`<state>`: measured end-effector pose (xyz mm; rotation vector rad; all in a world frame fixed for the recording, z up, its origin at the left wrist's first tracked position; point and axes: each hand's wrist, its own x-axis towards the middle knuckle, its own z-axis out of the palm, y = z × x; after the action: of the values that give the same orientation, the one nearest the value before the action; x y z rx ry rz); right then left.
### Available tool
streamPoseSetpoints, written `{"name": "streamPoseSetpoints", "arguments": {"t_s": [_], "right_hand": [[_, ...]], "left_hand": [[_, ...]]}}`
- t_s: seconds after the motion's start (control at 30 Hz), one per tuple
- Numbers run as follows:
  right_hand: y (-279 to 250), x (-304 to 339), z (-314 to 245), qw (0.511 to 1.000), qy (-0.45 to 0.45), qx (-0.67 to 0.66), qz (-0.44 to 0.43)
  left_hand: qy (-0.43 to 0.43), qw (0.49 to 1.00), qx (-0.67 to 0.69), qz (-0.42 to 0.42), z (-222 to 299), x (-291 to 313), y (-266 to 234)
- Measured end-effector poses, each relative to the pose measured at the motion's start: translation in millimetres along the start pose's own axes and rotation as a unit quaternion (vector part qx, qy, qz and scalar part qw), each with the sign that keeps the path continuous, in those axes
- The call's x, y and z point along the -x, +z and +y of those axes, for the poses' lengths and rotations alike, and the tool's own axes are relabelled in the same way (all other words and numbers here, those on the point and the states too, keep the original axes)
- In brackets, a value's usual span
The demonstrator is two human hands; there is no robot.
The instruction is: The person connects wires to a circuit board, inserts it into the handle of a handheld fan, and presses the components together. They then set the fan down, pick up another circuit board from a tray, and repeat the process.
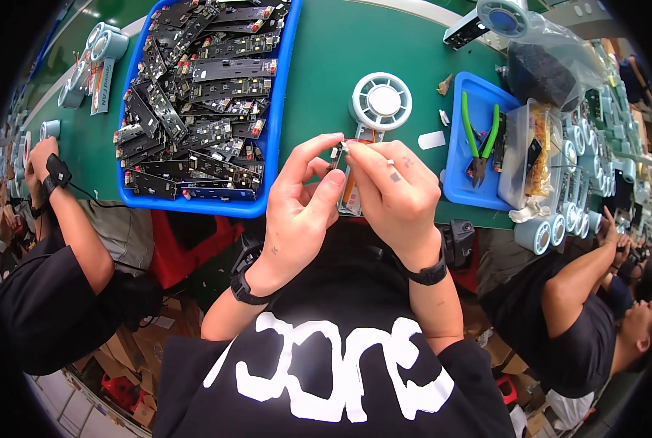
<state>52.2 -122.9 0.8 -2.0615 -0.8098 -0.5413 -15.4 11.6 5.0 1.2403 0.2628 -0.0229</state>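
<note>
Between the thumb and fingers of my left hand [297,212] is a small dark circuit board [335,153], seen nearly edge-on. My right hand [403,197] pinches a small white plug [345,147] against the board's upper end; a short red wire shows beside it. Whether the plug is seated is too small to tell. Just beyond my fingers a pale blue handheld fan [382,101] lies with its round grille up. Its narrow handle runs toward me under my hands, with an orange strip [349,191] showing inside; my fingers hide much of it.
To the left, a blue tray [282,109] holds many black circuit boards. At the right, another blue tray [461,186] bears green-handled cutters [479,139] and a clear plastic box [516,160]. More fans [109,45] lie around the green table [322,44]. Co-workers sit on both sides.
</note>
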Motion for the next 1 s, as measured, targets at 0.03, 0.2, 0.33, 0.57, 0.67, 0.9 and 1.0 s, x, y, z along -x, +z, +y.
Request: {"name": "streamPoseSetpoints", "arguments": {"t_s": [0.03,0.2,0.33,0.57,0.67,0.9,1.0], "right_hand": [[-0.6,-0.2,0.1,1.0,0.001,0.0,0.0],[-3.5,-0.1,1.8,1.0,0.011,0.008,-0.016],[-4.0,-0.2,3.0,1.0,0.015,0.014,-0.017],[-7.8,-1.9,4.4,0.999,-0.014,0.018,-0.036],[-9.6,-1.3,4.1,0.998,-0.021,0.036,-0.049],[-7.1,0.8,3.9,0.999,-0.013,0.028,-0.039],[-8.1,0.1,3.7,0.999,-0.009,0.026,-0.043]], "left_hand": [[-0.001,1.0,0.0,0.0,-0.2,-0.4,0.0],[-0.006,1.0,0.012,-0.006,-1.1,-0.8,-0.2],[-0.014,0.999,0.042,-0.002,-1.1,0.4,1.0],[-0.005,0.999,-0.032,-0.004,-1.4,0.5,-1.5],[0.002,0.998,-0.061,-0.006,-2.7,0.8,-1.3],[-0.014,1.0,-0.014,-0.004,-1.6,1.2,3.1],[-0.012,1.0,-0.006,-0.006,-3.4,0.8,2.4]]}}
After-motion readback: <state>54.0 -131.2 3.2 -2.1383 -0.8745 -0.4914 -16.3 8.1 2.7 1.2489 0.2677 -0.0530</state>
